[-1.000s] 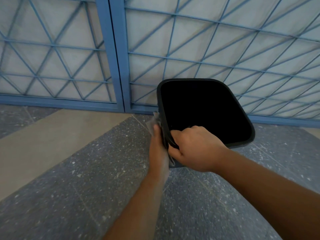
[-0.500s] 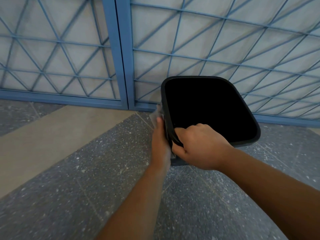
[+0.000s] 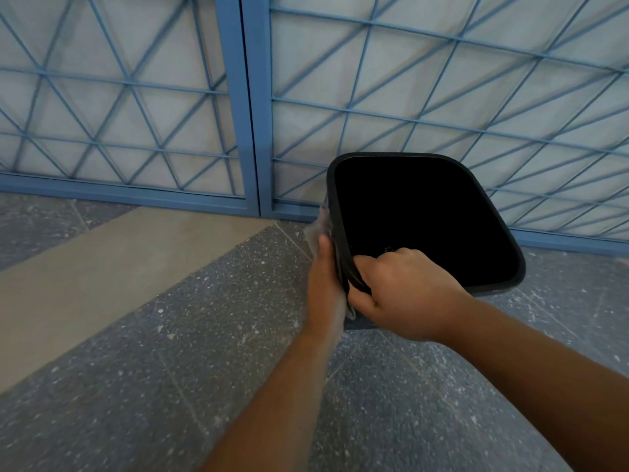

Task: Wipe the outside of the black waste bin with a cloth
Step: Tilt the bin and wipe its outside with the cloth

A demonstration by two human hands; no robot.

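We see the right hand (image 3: 405, 294) clamping the black waste bin (image 3: 510, 267) rim on the floor; left hand (image 3: 325, 284) presses the cloth (image 3: 318, 226) flat against its side wall (fingers straight). Risk: the bin tips if pressed harder.

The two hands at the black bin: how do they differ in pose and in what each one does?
The left hand lies flat, fingers straight, pressing the grey cloth against the outer side of the black bin; the right hand is curled round the bin's near rim. The left hand is outside the wall; the right hand's fingers hook over the rim into the opening. Both are at the same near-left corner.
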